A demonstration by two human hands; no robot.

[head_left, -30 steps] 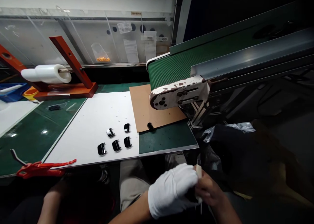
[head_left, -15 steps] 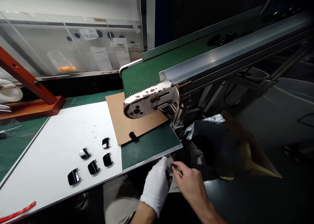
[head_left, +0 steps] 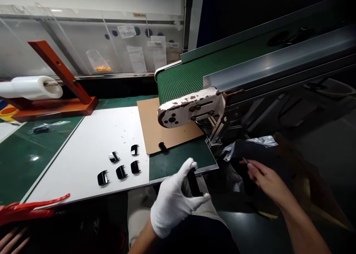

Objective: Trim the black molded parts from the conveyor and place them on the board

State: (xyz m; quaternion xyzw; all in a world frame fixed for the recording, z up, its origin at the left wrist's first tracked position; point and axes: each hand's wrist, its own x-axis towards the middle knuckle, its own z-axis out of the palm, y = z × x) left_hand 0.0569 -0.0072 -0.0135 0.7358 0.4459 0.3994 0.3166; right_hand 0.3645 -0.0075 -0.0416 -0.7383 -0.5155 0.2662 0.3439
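My left hand (head_left: 172, 200), in a white glove, pinches a black plastic part (head_left: 193, 182) on edge between thumb and fingers, just off the table's front edge. My bare right hand (head_left: 265, 176) is closed round a short, thin tool with a metallic tip (head_left: 245, 160), whose exact kind is unclear. That hand is well apart from the left, over a dark bag (head_left: 250, 150). Several glossy black plastic parts (head_left: 121, 172) with small prongs lie on the white sheet (head_left: 69, 176). Another black part (head_left: 162, 146) lies at the edge of the brown cardboard (head_left: 147, 124).
A green conveyor belt (head_left: 180, 81) slopes up to the right, with dark parts farther up. A clear film roll (head_left: 39, 87) sits on a wooden stand (head_left: 63, 105). At lower left, another person's hand (head_left: 13, 241) is near a red-handled tool (head_left: 36, 205).
My right hand has moved away from the left, out to the right over the bag. My left hand has turned, showing the black part. More of the red-handled tool and another person's hand now show.
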